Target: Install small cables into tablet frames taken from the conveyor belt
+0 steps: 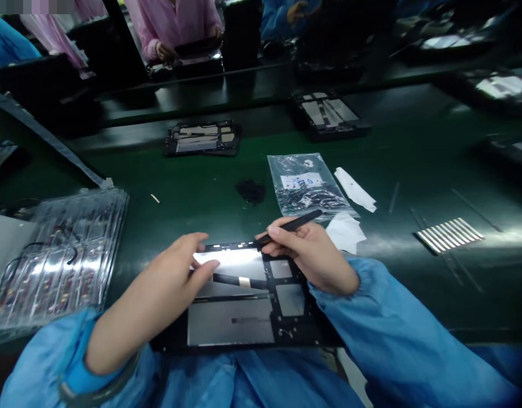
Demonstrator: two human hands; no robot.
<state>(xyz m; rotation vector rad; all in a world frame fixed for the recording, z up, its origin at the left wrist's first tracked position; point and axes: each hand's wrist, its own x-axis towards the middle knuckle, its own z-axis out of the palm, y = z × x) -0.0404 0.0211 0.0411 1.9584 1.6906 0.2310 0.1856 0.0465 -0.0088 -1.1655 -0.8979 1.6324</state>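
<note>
An open tablet housing [230, 322] with silvery panels and a dark ribbon strip lies flat in front of me at the near table edge. My left hand [179, 272] rests over its left side, thumb and fingers apart, with the fingertips at the far rim. Between the thumb and fingers of my right hand [307, 246] is a pair of black tweezers [301, 220], slanting down to the left. The tweezers' tip is at the far edge of the housing, near its upper right corner. Whether the tip grips a small part is too fine to see.
Beyond the housing lie a heap of small black parts [251, 191], a clear plastic bag [303, 181] and white paper scraps [355, 190]. Clear trays [73, 249] are stacked left; a striped strip sheet [450, 236] lies right. Further tablet housings [201, 139] stand behind. Co-workers sit opposite.
</note>
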